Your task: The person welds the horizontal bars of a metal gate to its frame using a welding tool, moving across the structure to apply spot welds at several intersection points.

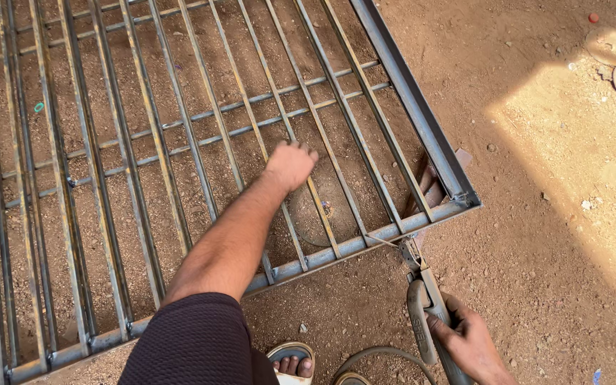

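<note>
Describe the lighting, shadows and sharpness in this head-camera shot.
Head view: most of the scene sits in even shade, the metal grille and left hand sharp. Hard sunlight overexposes the dirt ground at right. The right hand on the electrode holder is shaded, slightly soft near the frame edge.

Hard sun upper right, rest in even shade w/ soft shadows; sharp pic, slight wide-angle bend at edges.

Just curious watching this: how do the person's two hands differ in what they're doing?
The left hand reaches forward, resting on the metal grille, holding nothing. The right hand stays near the body, closed round the welding electrode holder, whose rod tip meets the grille's frame. Both are bare.
</note>
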